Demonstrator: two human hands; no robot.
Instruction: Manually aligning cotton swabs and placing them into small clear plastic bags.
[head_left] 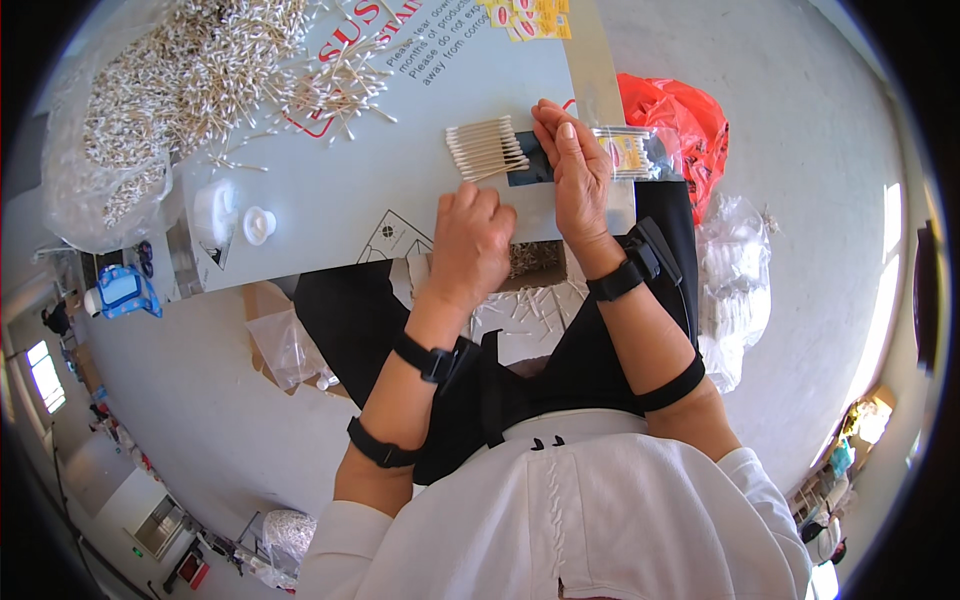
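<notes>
A neat row of white cotton swabs (486,148) lies side by side on the grey printed tabletop (330,190). Just below its near edge is my left hand (473,238), closed with the fingers curled under; anything inside them is hidden. My right hand (582,178) stands on edge to the right of the row, its fingers stretched out and the thumb raised. Between that hand and the swabs lies a dark flat patch (530,160). Beyond my right hand, at the table's right edge, sit clear packs with yellow labels (625,153).
A big heap of loose swabs (200,80) in a clear bag fills the far left. Yellow cards (530,15) lie at the far edge. A white round lid (259,225) and a blue packet (125,290) are at left. Below the table is an open box (535,262). A red bag (685,125) hangs right.
</notes>
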